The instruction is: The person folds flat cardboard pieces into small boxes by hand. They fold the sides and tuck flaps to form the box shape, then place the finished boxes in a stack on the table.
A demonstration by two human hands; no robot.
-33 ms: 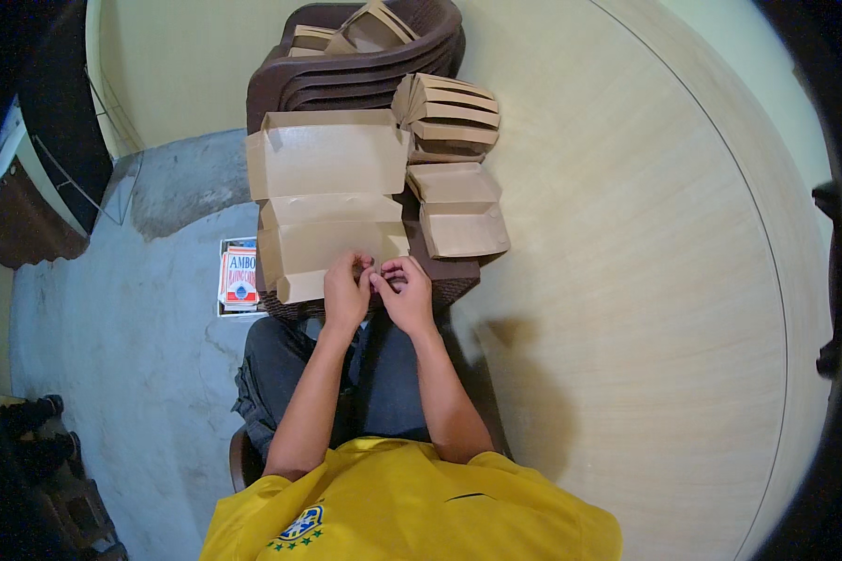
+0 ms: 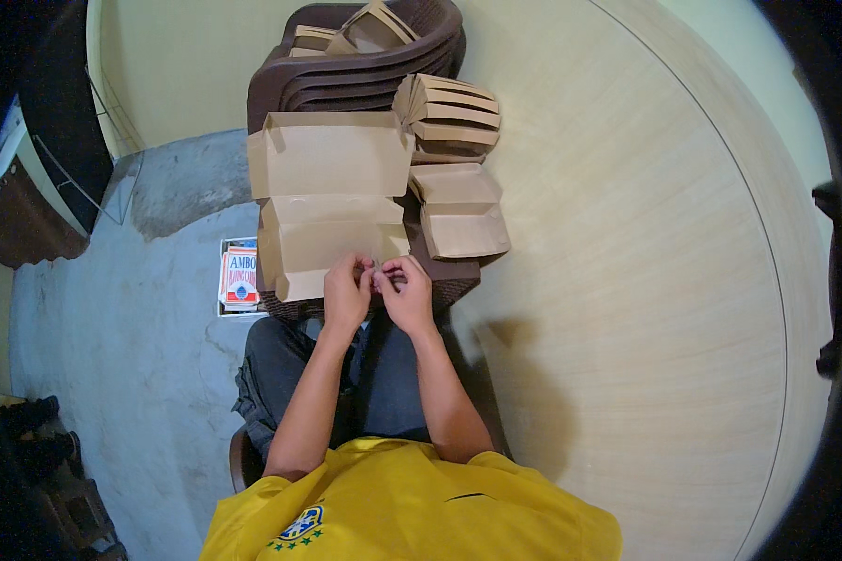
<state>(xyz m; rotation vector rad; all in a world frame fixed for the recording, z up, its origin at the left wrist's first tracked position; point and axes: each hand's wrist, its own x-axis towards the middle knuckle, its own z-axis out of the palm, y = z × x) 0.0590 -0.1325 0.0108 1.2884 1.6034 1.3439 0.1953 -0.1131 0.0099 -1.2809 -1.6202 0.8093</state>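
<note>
A large brown cardboard box lies unfolded before me, its lid laid back and its base toward me. Both hands meet at the base's near right corner. My left hand is closed, with thumb and fingertips pinching the cardboard there. Beside it, my right hand has its fingers curled and pinches the same corner from the right. The fingers hide the exact fold between them. Flaps stand partly raised along the box's left side.
Right of the large box sits a smaller open cardboard box on a dark brown woven surface. Behind it is a bundle of folded cartons. Stacked brown plastic chairs hold more cardboard. A crate of card packs stands on the floor at left.
The large box has shifted very slightly, its lid edge a little to the right. Both hands stay at the same corner, with only a tiny finger movement.
</note>
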